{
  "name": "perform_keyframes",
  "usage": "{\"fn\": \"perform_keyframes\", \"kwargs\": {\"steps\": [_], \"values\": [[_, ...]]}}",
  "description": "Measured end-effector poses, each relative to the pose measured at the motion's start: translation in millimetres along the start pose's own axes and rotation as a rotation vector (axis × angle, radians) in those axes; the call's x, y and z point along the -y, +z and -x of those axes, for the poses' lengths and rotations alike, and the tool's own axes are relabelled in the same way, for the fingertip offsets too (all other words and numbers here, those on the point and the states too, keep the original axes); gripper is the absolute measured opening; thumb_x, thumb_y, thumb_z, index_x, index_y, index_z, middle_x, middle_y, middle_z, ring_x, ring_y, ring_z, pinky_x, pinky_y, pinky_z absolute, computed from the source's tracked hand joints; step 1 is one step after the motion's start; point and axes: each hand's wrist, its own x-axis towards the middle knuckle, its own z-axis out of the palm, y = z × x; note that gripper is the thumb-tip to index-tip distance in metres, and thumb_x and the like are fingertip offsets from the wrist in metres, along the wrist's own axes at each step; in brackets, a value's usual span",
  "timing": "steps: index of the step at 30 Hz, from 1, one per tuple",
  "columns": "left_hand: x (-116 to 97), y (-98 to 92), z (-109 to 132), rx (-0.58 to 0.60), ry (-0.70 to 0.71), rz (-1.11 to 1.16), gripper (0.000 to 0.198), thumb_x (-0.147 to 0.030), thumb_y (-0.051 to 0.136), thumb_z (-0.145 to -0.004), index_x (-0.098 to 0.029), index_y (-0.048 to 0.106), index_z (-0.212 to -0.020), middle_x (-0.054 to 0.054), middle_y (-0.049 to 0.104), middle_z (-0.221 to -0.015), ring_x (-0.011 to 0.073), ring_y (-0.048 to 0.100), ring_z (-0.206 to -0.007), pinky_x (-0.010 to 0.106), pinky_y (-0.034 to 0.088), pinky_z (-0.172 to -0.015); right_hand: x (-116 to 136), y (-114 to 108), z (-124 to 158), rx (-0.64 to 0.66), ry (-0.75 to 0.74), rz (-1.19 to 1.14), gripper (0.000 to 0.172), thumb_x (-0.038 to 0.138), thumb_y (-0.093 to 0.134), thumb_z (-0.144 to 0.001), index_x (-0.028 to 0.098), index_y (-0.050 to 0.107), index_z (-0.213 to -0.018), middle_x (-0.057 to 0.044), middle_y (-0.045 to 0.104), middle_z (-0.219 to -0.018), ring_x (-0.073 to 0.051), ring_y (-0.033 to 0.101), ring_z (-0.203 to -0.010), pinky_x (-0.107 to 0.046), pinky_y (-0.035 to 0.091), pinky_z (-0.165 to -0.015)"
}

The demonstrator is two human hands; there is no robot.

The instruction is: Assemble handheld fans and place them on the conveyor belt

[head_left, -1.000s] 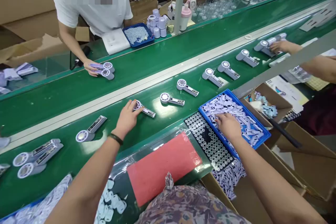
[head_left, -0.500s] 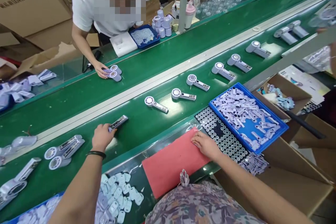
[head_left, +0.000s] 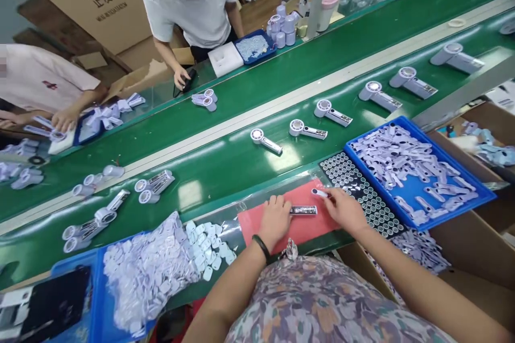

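Note:
My left hand [head_left: 276,220] is closed over the round head of a small handheld fan [head_left: 302,210], pressing it onto the red mat [head_left: 257,222]; the fan's dark handle sticks out to the right. My right hand [head_left: 341,208] pinches a small lilac plastic piece [head_left: 319,192] just above the handle's end. A black tray of round parts [head_left: 354,185] lies right of the mat. Beyond it sits a blue bin of lilac pieces [head_left: 418,169].
Several fans [head_left: 306,129] lie in a row on the green conveyor [head_left: 225,166]. More fans [head_left: 153,185] are bunched at the left. A blue bin heaped with white parts [head_left: 140,273] is at the lower left. Two people work across the belt. Cardboard boxes [head_left: 475,246] stand at the right.
My left hand brought a fan off the belt onto the red mat. My right hand now pinches a lilac piece beside it. The view has swung left.

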Motion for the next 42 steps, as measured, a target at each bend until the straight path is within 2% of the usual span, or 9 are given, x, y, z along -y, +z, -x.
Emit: {"fn": "perform_keyframes", "kwargs": {"steps": [6,9,13,16,20,24,30,38,42], "values": [[14.1,2.3,3.0,-0.077,0.035,0.251,0.055,-0.040,0.076,-0.076,-0.020,0.053,-0.121,0.010,0.055,-0.119,0.0292,0.045,-0.112,0.044,0.042,-0.091,45.3,-1.2,3.5,0.213,-0.338,0.008,0.017,0.026,0.044,-0.095,0.021,0.060,-0.099,-0.006,0.063,-0.094,-0.021,0.059,-0.085,-0.032,0.043,-0.075],[17.3,4.6,4.9,-0.148,0.098,0.419,0.049,-0.044,0.077,-0.075,-0.019,0.058,-0.113,0.008,0.059,-0.112,0.0258,0.046,-0.111,0.042,0.039,-0.097,55.3,11.0,7.3,0.254,-0.343,0.052,0.016,0.021,0.044,-0.094,0.018,0.059,-0.097,-0.007,0.061,-0.093,-0.021,0.058,-0.084,-0.031,0.042,-0.074],[12.9,12.4,8.1,-0.215,0.056,0.492,0.018,-0.035,0.064,-0.088,-0.018,0.064,-0.096,0.005,0.063,-0.098,0.0217,0.049,-0.101,0.037,0.039,-0.093,47.6,21.0,5.8,0.263,-0.368,-0.033,0.018,0.023,0.042,-0.095,0.018,0.060,-0.094,-0.008,0.060,-0.091,-0.022,0.057,-0.084,-0.033,0.042,-0.074],[8.6,18.0,9.0,-0.234,-0.018,0.486,0.011,-0.028,0.061,-0.090,-0.018,0.066,-0.092,0.005,0.063,-0.094,0.0205,0.049,-0.096,0.035,0.039,-0.087,37.2,28.8,0.5,0.240,-0.345,-0.191,0.022,0.030,0.042,-0.096,0.021,0.062,-0.089,-0.007,0.060,-0.095,-0.023,0.057,-0.090,-0.035,0.044,-0.080],[6.7,20.2,8.6,-0.203,-0.074,0.459,0.008,-0.027,0.066,-0.087,-0.019,0.067,-0.087,0.005,0.062,-0.093,0.0208,0.050,-0.097,0.035,0.039,-0.086,26.4,45.1,-7.7,0.261,-0.243,-0.374,0.018,0.031,0.045,-0.091,0.023,0.061,-0.088,-0.007,0.062,-0.099,-0.023,0.058,-0.093,-0.037,0.046,-0.085],[1.6,19.3,13.9,-0.121,-0.178,0.497,0.008,-0.025,0.069,-0.082,-0.021,0.068,-0.089,0.005,0.063,-0.095,0.0213,0.051,-0.098,0.035,0.041,-0.087,18.7,56.0,-9.7,0.370,-0.258,-0.364,0.025,0.032,0.050,-0.087,0.023,0.065,-0.105,-0.008,0.065,-0.109,-0.026,0.058,-0.102,-0.040,0.045,-0.091],[-17.9,8.1,13.5,-0.099,-0.399,0.535,0.022,-0.012,0.063,-0.080,-0.025,0.072,-0.095,0.004,0.061,-0.104,0.0223,0.047,-0.105,0.036,0.041,-0.092,28.2,41.4,-6.3,0.439,-0.237,-0.191,0.033,0.028,0.050,-0.088,0.026,0.068,-0.117,-0.008,0.064,-0.117,-0.027,0.055,-0.108,-0.042,0.042,-0.094],[-12.7,-1.9,1.5,0.012,-0.314,0.436,0.019,-0.019,0.067,-0.081,-0.024,0.070,-0.099,0.004,0.059,-0.103,0.0227,0.045,-0.107,0.037,0.042,-0.097,31.1,36.7,-21.3,0.498,-0.209,-0.272,0.026,0.030,0.056,-0.089,0.026,0.071,-0.109,-0.007,0.067,-0.108,-0.025,0.057,-0.105,-0.040,0.044,-0.094],[-6.4,-1.3,14.0,0.024,-0.176,0.299,0.035,-0.011,0.065,-0.078,-0.022,0.063,-0.112,0.007,0.053,-0.119,0.0233,0.043,-0.114,0.038,0.044,-0.100,10.5,25.5,-10.5,0.317,-0.232,-0.434,0.030,0.029,0.049,-0.091,0.023,0.068,-0.114,-0.007,0.064,-0.117,-0.023,0.057,-0.110,-0.039,0.043,-0.101]]}}
